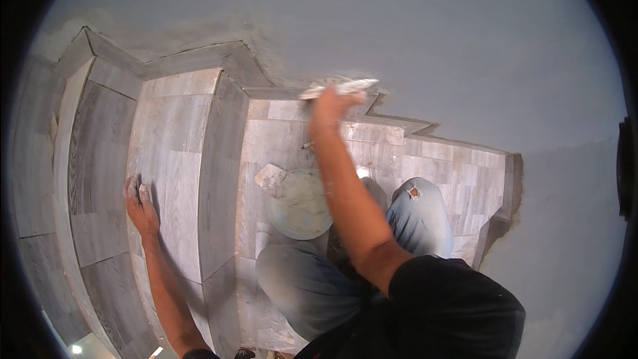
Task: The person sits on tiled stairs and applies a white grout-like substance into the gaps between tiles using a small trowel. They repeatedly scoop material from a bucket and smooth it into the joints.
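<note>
Right hand (pixel 332 108): closing around a white-smeared flat piece (pixel 355 85), its kind too blurred to tell; piece sitting at the upper edge of the wood-look skirting (pixel 274 94), against the grey wall (pixel 458 46). Left hand (pixel 141 211): resting on the wood-look stair tread (pixel 174 193), fingers extending loosely side by side, gripping nothing visible. Round tub (pixel 292 234): standing between step and right forearm, holding greyish paste (pixel 307 193). Pale, crusted flat object (pixel 270 178): lying at the tub's upper left rim. Jeans (pixel 422 219): showing a torn knee.
</note>
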